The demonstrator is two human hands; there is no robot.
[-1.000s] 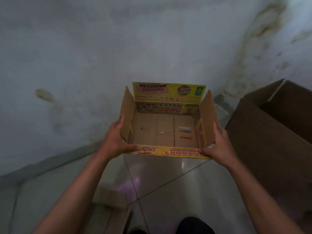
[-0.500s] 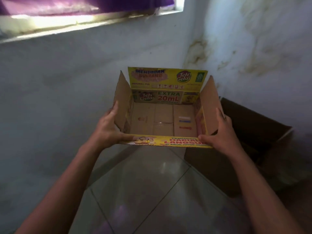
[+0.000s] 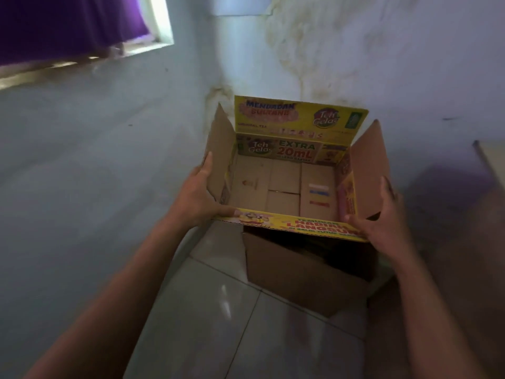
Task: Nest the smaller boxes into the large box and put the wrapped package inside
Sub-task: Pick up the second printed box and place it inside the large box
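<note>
I hold a small open carton with yellow printed flaps, the Teh Gelas box (image 3: 284, 187), in the air with both hands. My left hand (image 3: 198, 196) grips its left wall and near corner. My right hand (image 3: 382, 217) grips its right flap and near edge. The carton is empty inside. Directly beneath it on the floor stands the large plain brown box (image 3: 297, 266), open at the top, its inside dark and mostly hidden by the carton. No wrapped package is visible.
The large box sits in a room corner between two stained whitish walls (image 3: 355, 64). A window with a purple curtain (image 3: 68, 26) is at upper left. Glossy floor tiles (image 3: 218, 310) lie in front. A pale board edge (image 3: 492, 162) shows at far right.
I have swung to the right with the small carton; it now hangs over the large brown box instead of beside it. Both hands keep the same grip.
</note>
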